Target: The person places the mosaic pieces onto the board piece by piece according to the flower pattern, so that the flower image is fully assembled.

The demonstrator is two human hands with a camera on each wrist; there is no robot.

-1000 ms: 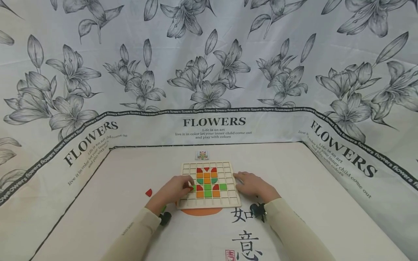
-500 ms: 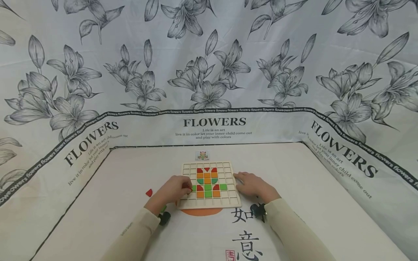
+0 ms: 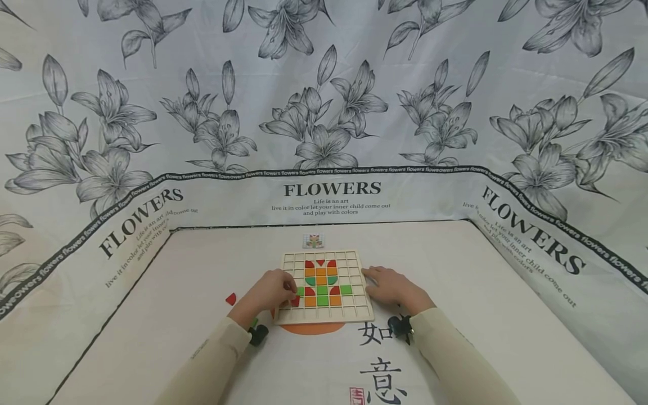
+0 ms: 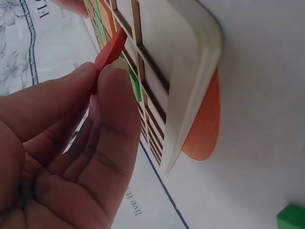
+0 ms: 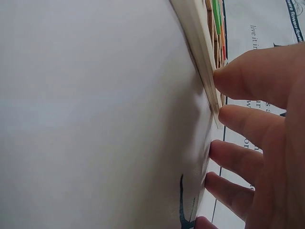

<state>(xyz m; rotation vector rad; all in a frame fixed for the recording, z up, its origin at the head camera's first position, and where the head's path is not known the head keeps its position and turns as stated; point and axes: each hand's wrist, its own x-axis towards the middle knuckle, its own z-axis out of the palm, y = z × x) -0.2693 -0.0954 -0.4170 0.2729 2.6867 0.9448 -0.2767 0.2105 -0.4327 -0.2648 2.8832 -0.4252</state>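
A wooden grid board (image 3: 359, 312) lies on the table, with red, orange and green tiles forming a pattern in its middle columns. My left hand (image 3: 270, 292) is over the board's left side and pinches a red tile (image 4: 110, 50) between thumb and finger. In the left wrist view one tip of that tile reaches a grid square, beside a green tile (image 4: 135, 81); its full shape is partly hidden. At the board's right edge, my right hand (image 3: 392, 288) touches the rim with its thumb and fingertips, fingers fairly straight in the right wrist view.
A red quarter-circle tile (image 3: 230, 298) lies left of my left forearm. A green piece (image 4: 291, 217) sits near the left wrist. Behind the board is a small pattern card (image 3: 313, 241). Printed cloth walls (image 3: 331, 202) enclose the table.
My left hand has shifted slightly, and the red tile has moved from beside the green square to the cell just nearer me. My right hand and the board have stayed put.
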